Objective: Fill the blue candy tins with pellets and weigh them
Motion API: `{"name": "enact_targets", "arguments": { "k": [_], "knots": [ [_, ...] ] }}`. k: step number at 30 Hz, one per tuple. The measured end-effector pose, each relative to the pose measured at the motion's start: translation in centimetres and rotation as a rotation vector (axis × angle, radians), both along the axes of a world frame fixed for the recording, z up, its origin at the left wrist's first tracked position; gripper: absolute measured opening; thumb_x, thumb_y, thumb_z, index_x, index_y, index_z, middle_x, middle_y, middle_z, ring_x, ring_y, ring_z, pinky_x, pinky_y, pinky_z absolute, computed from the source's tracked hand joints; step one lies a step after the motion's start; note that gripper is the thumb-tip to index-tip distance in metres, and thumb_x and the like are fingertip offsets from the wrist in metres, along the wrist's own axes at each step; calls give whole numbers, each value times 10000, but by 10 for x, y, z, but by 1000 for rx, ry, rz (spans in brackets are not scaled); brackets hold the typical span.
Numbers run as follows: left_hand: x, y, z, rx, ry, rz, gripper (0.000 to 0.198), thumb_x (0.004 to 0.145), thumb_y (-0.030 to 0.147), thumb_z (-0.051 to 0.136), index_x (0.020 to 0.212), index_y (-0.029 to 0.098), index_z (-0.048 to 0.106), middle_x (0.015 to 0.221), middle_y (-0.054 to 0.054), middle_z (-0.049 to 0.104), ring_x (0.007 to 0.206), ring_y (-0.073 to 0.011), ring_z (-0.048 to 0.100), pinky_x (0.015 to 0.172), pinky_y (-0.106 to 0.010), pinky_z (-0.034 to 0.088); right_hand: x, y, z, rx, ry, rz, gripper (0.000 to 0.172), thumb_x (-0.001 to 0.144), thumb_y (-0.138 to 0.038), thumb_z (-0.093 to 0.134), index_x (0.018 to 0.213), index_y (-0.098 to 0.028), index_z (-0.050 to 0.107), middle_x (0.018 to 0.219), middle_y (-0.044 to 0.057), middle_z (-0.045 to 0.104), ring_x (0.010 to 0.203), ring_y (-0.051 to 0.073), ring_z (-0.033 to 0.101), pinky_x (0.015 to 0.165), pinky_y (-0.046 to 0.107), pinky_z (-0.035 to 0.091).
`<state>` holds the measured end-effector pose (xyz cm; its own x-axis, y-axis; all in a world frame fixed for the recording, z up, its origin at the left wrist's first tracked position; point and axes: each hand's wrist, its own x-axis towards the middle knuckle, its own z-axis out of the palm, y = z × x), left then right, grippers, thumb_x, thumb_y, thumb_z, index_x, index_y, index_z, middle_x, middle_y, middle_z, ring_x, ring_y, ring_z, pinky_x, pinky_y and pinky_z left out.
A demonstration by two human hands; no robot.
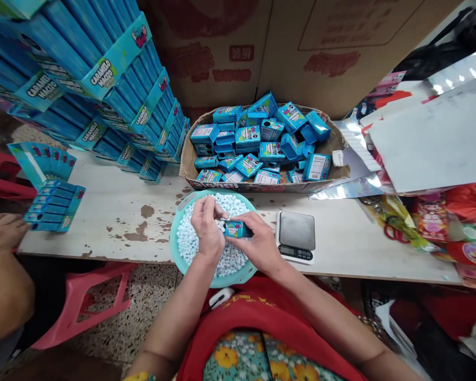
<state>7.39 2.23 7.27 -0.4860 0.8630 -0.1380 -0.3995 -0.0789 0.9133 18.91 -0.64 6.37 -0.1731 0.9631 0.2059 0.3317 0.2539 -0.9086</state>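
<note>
My right hand (257,238) grips a small blue candy box (234,229), held on its side over a turquoise basin (175,244). White and pale blue candies (190,254) fill the basin. Close against the box's left end is my left hand (208,225), its fingers curled together with a few candies showing at the fingertips. How many candies it holds is hidden by the fingers. Just behind the basin stands a cut-down cardboard box (186,159) heaped with blue candy boxes (248,137).
A digital scale (296,233) lies right of the basin. Stacked display cartons (103,74) tower at the left, near an open display pack (53,206) and another person's hand (6,230). Paper (436,137) and coloured packaging (432,217) crowd the right. Large cardboard (285,53) closes off the back.
</note>
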Motion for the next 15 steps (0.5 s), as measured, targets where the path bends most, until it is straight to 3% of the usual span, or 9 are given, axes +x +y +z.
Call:
{"name": "enact_targets", "arguments": {
  "k": [8,11,13,15],
  "knots": [
    [5,-2,7,30,-23,-97,237,847,426,536,824,192,505,581,40,496,477,-94,516,525,-236,460,1,0,-13,-50,73,-31,313,708,-269,761,996,-248,642,948,34,619,931,203,587,856,358,476],
    [-6,-2,8,83,30,-53,255,861,458,494,870,205,517,622,27,518,523,-115,544,578,-272,487,8,0,-18,-104,135,-34,340,684,-305,783,988,-243,645,964,32,619,944,202,586,873,358,468],
    [-20,0,-4,99,144,37,281,875,482,451,895,213,529,657,18,528,573,-128,557,626,-298,498,15,-2,-21,-128,183,-63,356,683,-326,784,1000,-244,644,1004,36,613,978,202,579,899,360,457],
    [-34,1,-28,17,391,41,296,871,485,455,889,207,556,723,-10,560,673,-151,575,703,-325,495,22,-4,-25,-171,211,-99,358,675,-338,787,991,-244,649,1012,33,609,984,202,578,911,361,450]
  ]
}}
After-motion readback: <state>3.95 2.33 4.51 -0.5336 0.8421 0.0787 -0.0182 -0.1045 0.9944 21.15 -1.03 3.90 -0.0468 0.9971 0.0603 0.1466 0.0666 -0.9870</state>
